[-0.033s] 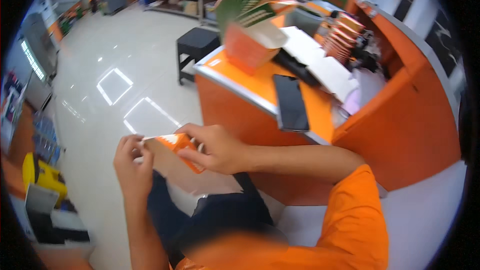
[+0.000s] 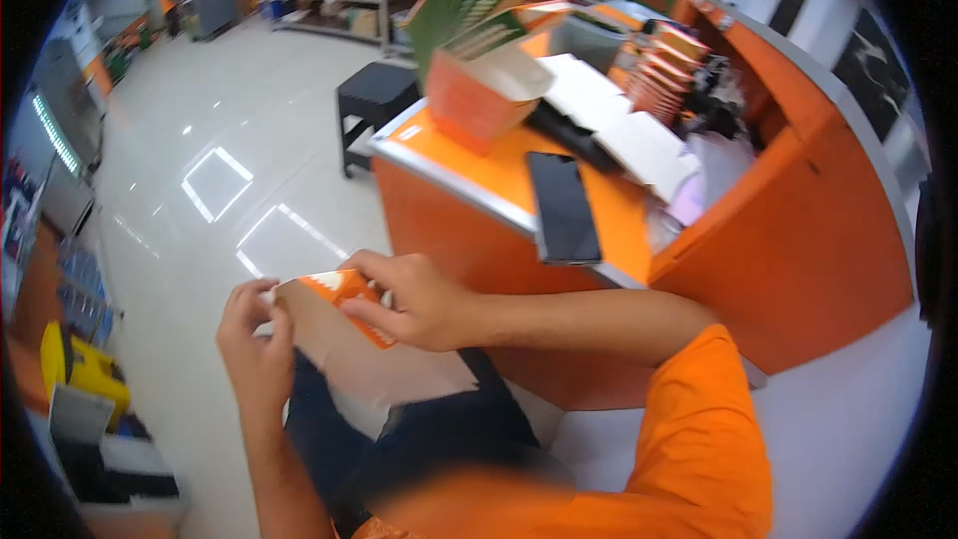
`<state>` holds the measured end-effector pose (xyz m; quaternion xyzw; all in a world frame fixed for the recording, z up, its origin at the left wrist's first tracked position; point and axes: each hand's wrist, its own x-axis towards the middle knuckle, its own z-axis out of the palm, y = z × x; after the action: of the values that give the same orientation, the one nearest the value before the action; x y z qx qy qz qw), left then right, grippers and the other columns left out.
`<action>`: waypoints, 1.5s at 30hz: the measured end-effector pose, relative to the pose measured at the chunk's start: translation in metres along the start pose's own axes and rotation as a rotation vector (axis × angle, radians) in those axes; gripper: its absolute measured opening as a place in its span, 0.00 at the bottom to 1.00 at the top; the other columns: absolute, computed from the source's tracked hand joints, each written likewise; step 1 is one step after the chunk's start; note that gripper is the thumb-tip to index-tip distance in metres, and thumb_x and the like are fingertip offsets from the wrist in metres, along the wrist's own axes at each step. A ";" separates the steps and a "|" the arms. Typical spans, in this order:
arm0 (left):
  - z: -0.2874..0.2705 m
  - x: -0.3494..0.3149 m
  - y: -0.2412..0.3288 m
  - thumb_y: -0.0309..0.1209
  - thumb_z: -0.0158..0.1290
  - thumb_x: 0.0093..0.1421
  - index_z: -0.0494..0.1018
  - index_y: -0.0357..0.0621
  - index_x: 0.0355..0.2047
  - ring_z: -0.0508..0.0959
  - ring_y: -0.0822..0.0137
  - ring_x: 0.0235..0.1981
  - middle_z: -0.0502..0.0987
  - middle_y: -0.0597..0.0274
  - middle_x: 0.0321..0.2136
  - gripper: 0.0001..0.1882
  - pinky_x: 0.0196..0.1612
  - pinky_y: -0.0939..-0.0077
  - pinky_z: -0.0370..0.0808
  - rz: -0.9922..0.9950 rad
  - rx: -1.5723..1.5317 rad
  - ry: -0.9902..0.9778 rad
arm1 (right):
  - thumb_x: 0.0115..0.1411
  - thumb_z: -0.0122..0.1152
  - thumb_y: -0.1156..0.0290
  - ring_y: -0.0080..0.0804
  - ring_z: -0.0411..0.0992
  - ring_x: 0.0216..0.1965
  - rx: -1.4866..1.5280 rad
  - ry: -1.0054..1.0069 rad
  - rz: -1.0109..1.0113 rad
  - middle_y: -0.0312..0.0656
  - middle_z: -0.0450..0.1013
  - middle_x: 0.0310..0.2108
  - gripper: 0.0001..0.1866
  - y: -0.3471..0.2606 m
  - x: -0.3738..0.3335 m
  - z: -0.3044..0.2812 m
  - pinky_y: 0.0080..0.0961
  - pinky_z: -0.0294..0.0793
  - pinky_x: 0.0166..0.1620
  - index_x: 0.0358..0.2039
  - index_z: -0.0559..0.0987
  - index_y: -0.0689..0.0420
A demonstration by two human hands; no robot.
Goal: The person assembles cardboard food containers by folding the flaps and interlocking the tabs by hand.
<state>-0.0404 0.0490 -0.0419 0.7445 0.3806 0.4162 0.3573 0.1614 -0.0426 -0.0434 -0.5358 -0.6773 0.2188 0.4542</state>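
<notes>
Where the orange sleeve [image 2: 704, 424] ends, a bare forearm runs across to the right hand [image 2: 424, 304], which is closed on the orange-and-white end of a brown cardboard piece [image 2: 364, 359], thumb on the near face and fingers curled over the far edge. On the other side, the left hand [image 2: 257, 339] is half curled, thumb and fingertips together at the cardboard's left corner; from here I can't tell whether they pinch it or only touch it. The cardboard is up over the dark trousers [image 2: 429, 439], slanting down from the hands toward the knees, just clear of the orange tabletop [image 2: 454, 168]. A dark phone [image 2: 566, 210] lies flat near that tabletop's edge, and an orange carton [image 2: 479, 105] sits farther back, green folded pieces [image 2: 454, 25] fanning up behind it.
</notes>
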 end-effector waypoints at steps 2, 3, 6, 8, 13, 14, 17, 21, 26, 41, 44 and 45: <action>-0.002 0.000 -0.010 0.24 0.55 0.59 0.72 0.35 0.34 0.76 0.73 0.35 0.73 0.63 0.36 0.06 0.32 0.80 0.76 -0.002 -0.148 -0.073 | 0.64 0.59 0.64 0.38 0.79 0.29 -0.022 0.045 0.029 0.48 0.77 0.29 0.14 0.005 0.002 -0.007 0.31 0.75 0.32 0.43 0.73 0.61; -0.003 0.000 -0.020 0.25 0.57 0.58 0.71 0.35 0.34 0.77 0.74 0.36 0.73 0.63 0.36 0.07 0.32 0.82 0.75 0.023 -0.229 -0.088 | 0.64 0.58 0.64 0.39 0.79 0.29 0.011 0.050 0.053 0.50 0.77 0.29 0.14 0.004 0.003 -0.007 0.31 0.74 0.31 0.43 0.73 0.61; 0.001 -0.005 -0.004 0.23 0.60 0.54 0.72 0.36 0.34 0.76 0.73 0.34 0.74 0.63 0.36 0.09 0.35 0.83 0.74 0.013 -0.518 -0.058 | 0.65 0.56 0.63 0.39 0.77 0.31 0.150 0.044 0.074 0.53 0.76 0.30 0.14 -0.001 0.002 -0.005 0.33 0.72 0.34 0.42 0.73 0.62; 0.011 -0.003 0.011 0.22 0.61 0.51 0.72 0.36 0.34 0.74 0.74 0.31 0.73 0.64 0.33 0.11 0.34 0.83 0.73 0.003 -0.560 -0.081 | 0.65 0.55 0.62 0.35 0.76 0.32 0.246 0.047 0.072 0.54 0.75 0.31 0.15 -0.003 0.001 -0.003 0.33 0.71 0.35 0.41 0.73 0.63; 0.009 -0.004 0.003 0.23 0.61 0.51 0.74 0.35 0.24 0.67 0.79 0.24 0.69 0.71 0.20 0.06 0.27 0.82 0.64 -0.041 -0.274 -0.081 | 0.66 0.58 0.63 0.19 0.71 0.30 0.128 0.008 0.052 0.40 0.72 0.26 0.14 -0.005 0.004 -0.008 0.24 0.71 0.33 0.42 0.73 0.62; 0.009 -0.004 -0.001 0.24 0.62 0.52 0.74 0.35 0.24 0.66 0.80 0.23 0.68 0.71 0.19 0.07 0.26 0.81 0.64 -0.001 -0.208 -0.070 | 0.66 0.58 0.62 0.21 0.70 0.30 0.137 0.002 0.118 0.41 0.73 0.26 0.14 -0.004 0.004 -0.009 0.24 0.71 0.34 0.41 0.74 0.62; 0.012 0.005 0.007 0.27 0.61 0.56 0.73 0.35 0.23 0.65 0.80 0.23 0.69 0.71 0.18 0.10 0.26 0.81 0.63 0.170 -0.126 0.063 | 0.66 0.59 0.59 0.23 0.71 0.28 0.385 0.016 0.175 0.37 0.74 0.27 0.16 0.004 0.008 -0.005 0.22 0.70 0.34 0.42 0.75 0.60; -0.008 0.030 -0.015 0.37 0.57 0.65 0.74 0.39 0.32 0.71 0.82 0.26 0.75 0.69 0.25 0.13 0.29 0.85 0.67 0.028 -0.307 0.289 | 0.64 0.61 0.59 0.29 0.76 0.37 0.515 -0.005 0.299 0.44 0.77 0.32 0.24 0.006 0.017 -0.019 0.28 0.74 0.43 0.54 0.71 0.61; -0.024 0.036 -0.030 0.39 0.56 0.67 0.74 0.37 0.37 0.72 0.80 0.28 0.77 0.68 0.27 0.14 0.34 0.85 0.71 -0.043 -0.498 0.474 | 0.64 0.62 0.63 0.27 0.75 0.42 0.054 -0.417 0.329 0.42 0.76 0.45 0.25 0.017 0.026 -0.043 0.26 0.73 0.48 0.56 0.70 0.64; 0.018 -0.027 -0.021 0.28 0.63 0.54 0.69 0.38 0.50 0.71 0.53 0.52 0.71 0.51 0.48 0.24 0.53 0.63 0.68 0.310 0.102 0.130 | 0.62 0.55 0.72 0.45 0.78 0.33 -0.216 -0.006 0.070 0.48 0.78 0.39 0.18 0.015 0.015 -0.024 0.36 0.76 0.39 0.53 0.74 0.60; 0.044 -0.034 -0.016 0.33 0.60 0.61 0.63 0.39 0.55 0.73 0.60 0.52 0.71 0.53 0.48 0.25 0.51 0.63 0.73 -0.037 -0.473 -0.085 | 0.57 0.56 0.74 0.43 0.78 0.30 -0.595 -0.030 -0.194 0.42 0.78 0.38 0.22 0.005 0.007 -0.016 0.36 0.77 0.33 0.53 0.75 0.53; 0.052 -0.036 -0.014 0.34 0.58 0.63 0.61 0.40 0.56 0.73 0.61 0.53 0.71 0.53 0.48 0.26 0.51 0.65 0.74 -0.135 -0.709 -0.142 | 0.55 0.57 0.74 0.42 0.78 0.29 -0.726 -0.047 -0.305 0.39 0.78 0.37 0.23 0.003 0.004 -0.014 0.35 0.77 0.31 0.53 0.76 0.51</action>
<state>-0.0112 0.0133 -0.0870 0.5745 0.2353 0.4450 0.6455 0.1747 -0.0404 -0.0367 -0.5497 -0.7927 -0.0927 0.2467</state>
